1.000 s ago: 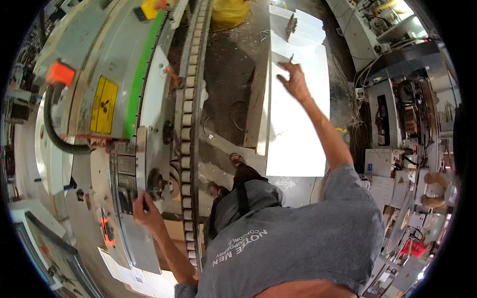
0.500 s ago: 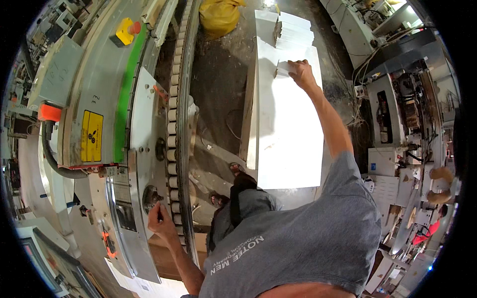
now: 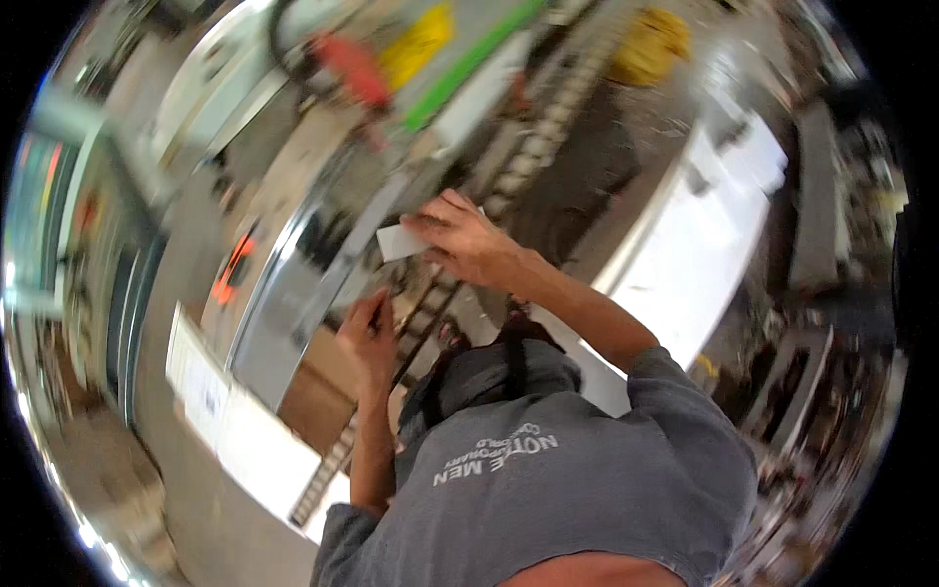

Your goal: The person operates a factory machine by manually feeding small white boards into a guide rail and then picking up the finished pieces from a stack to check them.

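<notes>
So, from the head view, the right hand (image 3: 465, 240) has a small white piece (image 3: 398, 243) pinched at one end, with the other end poking out to the left. That piece is by the machine's metal rail (image 3: 364, 245), near the rollers (image 3: 518, 171). Everything's blurry, so I can't tell if it touches the rail. The left hand (image 3: 370, 333) is just below, fingers curled in; can't tell whether anything's in them.

My read: the step in hand is handling that piece at the machine. Next move probably calls for a steady grip and the left hand kept out of its way, since the two hands are pretty close together.

Edges-wise, the rail and the shiny plate (image 3: 279, 338) run slantwise on the left, with an orange cutter (image 3: 233, 266) beyond. Rollers crowd the other side. The roomiest bit looks like the dark floor (image 3: 592, 186) between the rollers and the big white panel (image 3: 675, 269), well off to the right.
</notes>
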`<action>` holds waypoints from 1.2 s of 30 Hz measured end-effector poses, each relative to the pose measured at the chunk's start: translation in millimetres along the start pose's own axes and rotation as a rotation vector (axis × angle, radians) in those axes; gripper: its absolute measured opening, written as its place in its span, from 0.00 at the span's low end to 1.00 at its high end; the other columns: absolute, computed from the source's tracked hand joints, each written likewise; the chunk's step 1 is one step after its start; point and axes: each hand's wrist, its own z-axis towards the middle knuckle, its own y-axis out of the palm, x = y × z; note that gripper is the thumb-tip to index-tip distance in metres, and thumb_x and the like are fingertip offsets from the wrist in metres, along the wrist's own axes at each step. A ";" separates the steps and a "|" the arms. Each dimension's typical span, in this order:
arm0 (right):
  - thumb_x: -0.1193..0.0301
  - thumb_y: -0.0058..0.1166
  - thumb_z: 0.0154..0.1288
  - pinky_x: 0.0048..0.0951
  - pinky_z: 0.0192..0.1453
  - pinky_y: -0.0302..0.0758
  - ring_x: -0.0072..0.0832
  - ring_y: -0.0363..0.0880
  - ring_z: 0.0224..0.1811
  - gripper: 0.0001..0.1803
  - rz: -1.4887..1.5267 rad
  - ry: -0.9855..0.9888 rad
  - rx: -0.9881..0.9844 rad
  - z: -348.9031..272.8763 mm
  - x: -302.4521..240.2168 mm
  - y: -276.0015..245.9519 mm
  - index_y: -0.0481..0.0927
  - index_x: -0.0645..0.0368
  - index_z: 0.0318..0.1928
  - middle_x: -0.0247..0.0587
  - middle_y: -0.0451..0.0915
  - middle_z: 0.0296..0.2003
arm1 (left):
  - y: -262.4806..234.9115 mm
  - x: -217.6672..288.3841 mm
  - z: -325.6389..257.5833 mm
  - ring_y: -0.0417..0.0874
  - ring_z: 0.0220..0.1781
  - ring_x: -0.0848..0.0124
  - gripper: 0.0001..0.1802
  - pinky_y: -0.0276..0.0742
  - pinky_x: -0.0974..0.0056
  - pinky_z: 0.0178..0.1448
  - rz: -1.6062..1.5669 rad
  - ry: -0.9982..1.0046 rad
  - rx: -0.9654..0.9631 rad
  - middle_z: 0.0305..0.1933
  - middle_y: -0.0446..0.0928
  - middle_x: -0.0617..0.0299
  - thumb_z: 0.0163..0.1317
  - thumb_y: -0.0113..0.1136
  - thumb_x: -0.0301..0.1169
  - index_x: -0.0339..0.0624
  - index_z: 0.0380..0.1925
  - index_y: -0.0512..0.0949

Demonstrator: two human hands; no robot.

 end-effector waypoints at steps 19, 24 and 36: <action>0.74 0.57 0.66 0.35 0.47 0.74 0.40 0.74 0.42 0.22 0.347 0.040 0.070 101.1 -92.9 152.6 0.73 0.69 0.59 0.49 0.80 0.42 | -106.9 -124.2 -14.0 0.80 0.30 0.63 0.10 0.76 0.62 0.36 0.095 -0.194 0.443 0.30 0.80 0.54 0.58 0.67 0.24 0.36 0.41 0.85; 0.72 0.57 0.67 0.40 0.51 0.73 0.42 0.74 0.47 0.25 0.400 0.150 0.087 102.0 -94.9 169.9 0.71 0.69 0.61 0.54 0.77 0.48 | -112.4 -144.4 27.9 0.81 0.35 0.56 0.12 0.77 0.57 0.42 0.122 -0.136 0.416 0.32 0.81 0.53 0.55 0.70 0.25 0.39 0.41 0.85; 0.69 0.60 0.64 0.33 0.44 0.75 0.34 0.74 0.37 0.28 0.303 0.268 0.226 108.2 -67.0 172.7 0.73 0.69 0.62 0.50 0.78 0.42 | -80.3 -148.9 74.2 0.82 0.36 0.54 0.08 0.78 0.55 0.40 0.198 0.196 0.389 0.32 0.80 0.53 0.52 0.71 0.25 0.40 0.34 0.85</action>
